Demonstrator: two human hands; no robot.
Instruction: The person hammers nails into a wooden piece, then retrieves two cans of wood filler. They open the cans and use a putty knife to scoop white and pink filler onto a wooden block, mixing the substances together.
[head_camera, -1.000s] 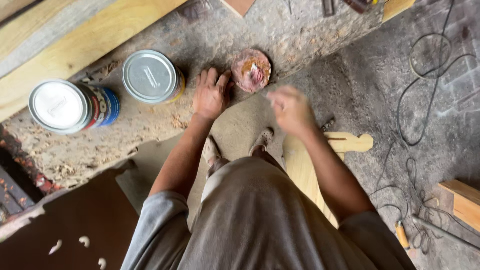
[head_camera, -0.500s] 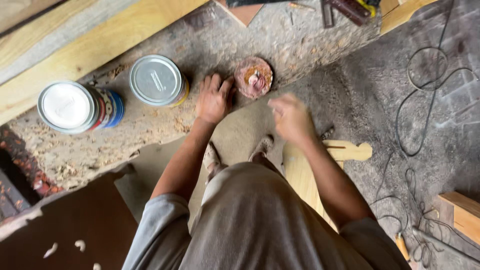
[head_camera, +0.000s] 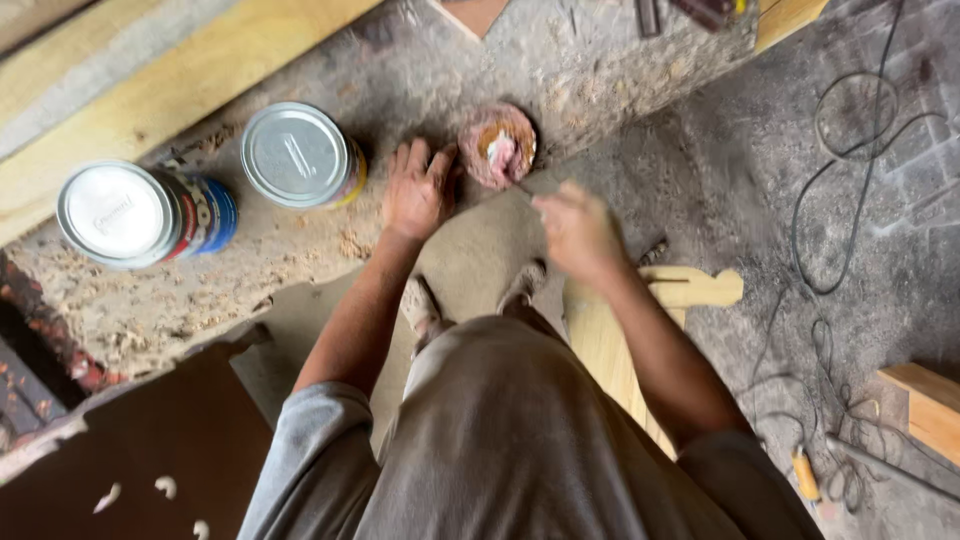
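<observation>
A small round dish (head_camera: 497, 145), smeared with reddish-brown and pale paste, sits on the dusty workbench (head_camera: 300, 250). My left hand (head_camera: 417, 190) lies flat on the bench just left of the dish, fingers spread and thumb nearly touching its rim. Just below and right of the dish is my right hand (head_camera: 573, 230), blurred, with its fingers pinched on what looks like a thin stick pointing at the dish. Two closed tins with silver lids, a nearer tin (head_camera: 298, 155) and a farther tin (head_camera: 120, 212), stand to the left of my left hand.
A pale wooden plank (head_camera: 170, 85) runs along the bench's far side. On the floor lie a cut wooden shape (head_camera: 695, 285), looped cables (head_camera: 850, 130), a wood block (head_camera: 925, 400) and an orange-handled tool (head_camera: 803, 470). A brown board (head_camera: 150, 450) is at lower left.
My right hand has moved up and left, closer to the round dish. My left hand has stayed flat on the bench. The view has shifted slightly.
</observation>
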